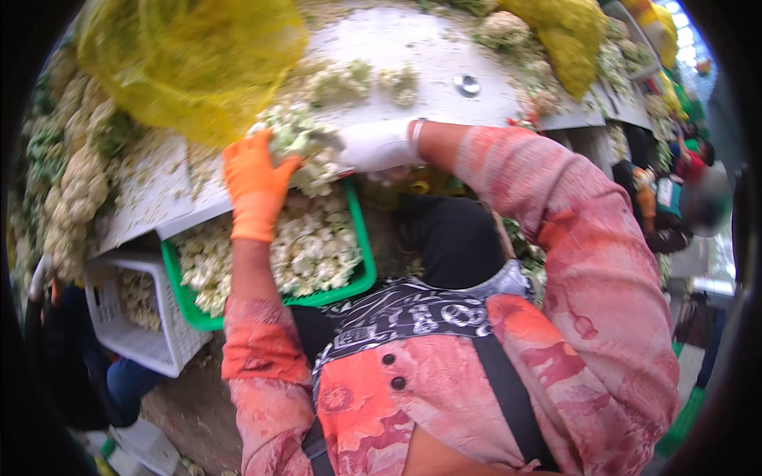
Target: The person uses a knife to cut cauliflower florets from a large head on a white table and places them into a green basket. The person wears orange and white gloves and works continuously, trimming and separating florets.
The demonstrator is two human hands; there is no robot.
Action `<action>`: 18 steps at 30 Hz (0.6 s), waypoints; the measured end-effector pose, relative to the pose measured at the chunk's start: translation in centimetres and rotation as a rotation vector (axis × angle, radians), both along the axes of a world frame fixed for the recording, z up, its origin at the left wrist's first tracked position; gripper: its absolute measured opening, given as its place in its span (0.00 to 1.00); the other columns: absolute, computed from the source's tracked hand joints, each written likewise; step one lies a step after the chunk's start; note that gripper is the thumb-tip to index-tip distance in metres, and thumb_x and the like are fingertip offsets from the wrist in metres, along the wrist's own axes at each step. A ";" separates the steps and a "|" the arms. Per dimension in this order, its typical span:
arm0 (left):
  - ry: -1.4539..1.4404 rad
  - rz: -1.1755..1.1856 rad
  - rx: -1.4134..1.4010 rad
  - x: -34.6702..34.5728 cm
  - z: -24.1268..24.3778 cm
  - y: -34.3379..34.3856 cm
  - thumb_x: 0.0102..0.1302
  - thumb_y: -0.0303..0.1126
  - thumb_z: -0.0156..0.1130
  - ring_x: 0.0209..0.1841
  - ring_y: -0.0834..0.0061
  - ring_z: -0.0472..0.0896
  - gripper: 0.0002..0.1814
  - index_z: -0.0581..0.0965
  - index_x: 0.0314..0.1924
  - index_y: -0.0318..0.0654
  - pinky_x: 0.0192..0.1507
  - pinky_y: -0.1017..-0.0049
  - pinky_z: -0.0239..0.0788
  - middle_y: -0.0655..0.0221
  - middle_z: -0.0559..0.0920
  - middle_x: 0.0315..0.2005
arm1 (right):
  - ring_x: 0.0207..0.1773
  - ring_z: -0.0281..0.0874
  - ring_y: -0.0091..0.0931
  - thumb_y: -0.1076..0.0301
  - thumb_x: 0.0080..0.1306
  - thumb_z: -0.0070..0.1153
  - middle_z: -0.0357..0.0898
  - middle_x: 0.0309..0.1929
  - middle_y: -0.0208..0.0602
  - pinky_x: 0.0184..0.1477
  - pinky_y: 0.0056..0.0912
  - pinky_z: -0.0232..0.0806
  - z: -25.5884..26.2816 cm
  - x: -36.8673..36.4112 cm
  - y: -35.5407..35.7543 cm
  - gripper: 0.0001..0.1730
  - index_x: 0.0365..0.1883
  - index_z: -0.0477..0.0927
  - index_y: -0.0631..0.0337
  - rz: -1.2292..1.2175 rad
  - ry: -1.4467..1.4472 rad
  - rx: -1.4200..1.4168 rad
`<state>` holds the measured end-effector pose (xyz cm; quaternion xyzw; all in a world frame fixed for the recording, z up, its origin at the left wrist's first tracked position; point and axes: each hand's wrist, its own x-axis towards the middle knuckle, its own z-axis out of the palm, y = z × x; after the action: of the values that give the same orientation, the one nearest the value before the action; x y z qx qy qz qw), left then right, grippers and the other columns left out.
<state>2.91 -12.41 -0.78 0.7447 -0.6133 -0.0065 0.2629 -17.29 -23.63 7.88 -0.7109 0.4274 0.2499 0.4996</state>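
Note:
My left hand (256, 184), in an orange glove, grips a trimmed cauliflower piece (300, 143) with green stalks at the table's edge. My right hand (381, 146), in a white glove, is against the other side of that piece. Its fingers are blurred and partly hidden, so what they hold cannot be told. A thin red edge shows just below the white glove. Under both hands, a green plastic basket (368, 256) is full of cut cauliflower florets (315, 250).
Yellow mesh sack (196, 65) lies at the table's (440, 41) left. Cauliflower heads (77, 202) pile at far left; a grey crate (172, 333) stands below. A metal ring-like object (467, 85) and another yellow sack (565, 41) are right. People work at both sides.

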 end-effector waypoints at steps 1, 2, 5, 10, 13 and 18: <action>0.034 0.004 -0.009 0.1 -0.2 0.4 0.49 0.45 0.81 0.56 0.52 0.74 0.33 0.80 0.54 0.41 0.59 0.58 0.67 0.61 0.84 0.48 | 0.15 0.74 0.31 0.62 0.71 0.43 0.76 0.18 0.42 0.17 0.38 0.67 -0.8 -0.1 0.0 0.17 0.30 0.75 0.67 0.059 -0.012 0.032; 0.056 -0.028 -0.038 -1.3 -0.8 -0.4 0.49 0.44 0.81 0.55 0.52 0.74 0.33 0.81 0.54 0.41 0.59 0.58 0.67 0.61 0.84 0.48 | 0.14 0.73 0.30 0.62 0.72 0.44 0.75 0.18 0.42 0.15 0.37 0.64 -1.3 -1.0 0.7 0.17 0.29 0.75 0.67 -0.051 -0.076 0.072; -0.005 0.012 -0.012 -1.7 0.2 -0.5 0.49 0.47 0.81 0.55 0.54 0.75 0.31 0.82 0.52 0.46 0.57 0.58 0.68 0.62 0.84 0.47 | 0.14 0.72 0.31 0.63 0.72 0.44 0.74 0.18 0.42 0.12 0.36 0.60 -3.1 -1.8 2.3 0.17 0.30 0.74 0.68 -0.252 -0.089 0.048; 0.036 0.042 0.040 -1.0 0.0 0.0 0.50 0.49 0.80 0.55 0.54 0.75 0.32 0.81 0.53 0.44 0.58 0.58 0.67 0.63 0.83 0.47 | 0.17 0.72 0.35 0.64 0.73 0.42 0.73 0.22 0.47 0.11 0.35 0.59 -4.5 0.8 3.0 0.16 0.34 0.72 0.70 -0.227 -0.143 0.166; 0.094 0.115 0.048 -0.7 0.2 0.0 0.53 0.51 0.79 0.55 0.54 0.76 0.33 0.81 0.54 0.43 0.57 0.58 0.68 0.61 0.84 0.47 | 0.17 0.73 0.31 0.61 0.73 0.45 0.74 0.23 0.41 0.15 0.35 0.66 -3.7 -1.4 3.9 0.15 0.35 0.71 0.66 -0.298 -0.224 0.213; 0.192 0.255 0.030 0.0 -0.3 -0.3 0.59 0.56 0.73 0.50 0.55 0.80 0.33 0.80 0.57 0.42 0.53 0.59 0.71 0.57 0.85 0.45 | 0.19 0.75 0.26 0.59 0.74 0.45 0.75 0.22 0.36 0.16 0.30 0.66 -4.5 -2.5 1.1 0.15 0.44 0.69 0.65 -0.464 -0.162 0.009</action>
<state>2.90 -12.67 -1.05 0.8164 -0.4857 -0.0533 0.3077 -19.80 -22.54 3.42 -0.6093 0.5367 0.0726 0.5792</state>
